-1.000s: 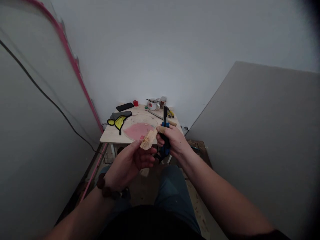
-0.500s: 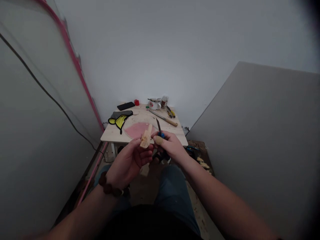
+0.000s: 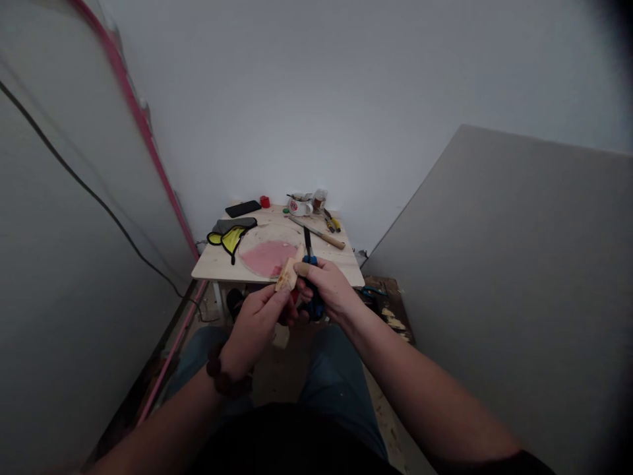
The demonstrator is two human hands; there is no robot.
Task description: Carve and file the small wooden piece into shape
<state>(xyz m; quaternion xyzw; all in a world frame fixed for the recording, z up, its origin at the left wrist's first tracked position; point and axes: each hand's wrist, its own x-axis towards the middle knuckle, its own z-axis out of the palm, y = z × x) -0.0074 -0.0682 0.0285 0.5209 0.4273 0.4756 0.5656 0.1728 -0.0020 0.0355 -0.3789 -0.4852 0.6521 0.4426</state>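
Note:
A pale, roughly cut piece of wood (image 3: 287,275) is held in front of the table's near edge. My left hand (image 3: 262,315) is closed round its lower end, with a beaded bracelet on the wrist. My right hand (image 3: 329,285) grips a knife (image 3: 308,244) with a blue and black handle, its dark blade pointing up and away. The right thumb, with a tan covering on its tip, touches or nearly touches the wood's right side. The right fingers are partly hidden behind the handle.
On the small wooden table (image 3: 212,267) lie a round pink-and-clear disc (image 3: 262,254), a grey-yellow cloth item (image 3: 232,234), a black phone (image 3: 242,209) and a wooden-handled tool (image 3: 331,241). A white mug (image 3: 299,207) stands at the back. A grey panel (image 3: 494,264) rises at the right.
My left hand has turned over from palm-up, and the wood has tilted with it. My right hand has moved slightly left, bringing the knife and thumb close against the wood.

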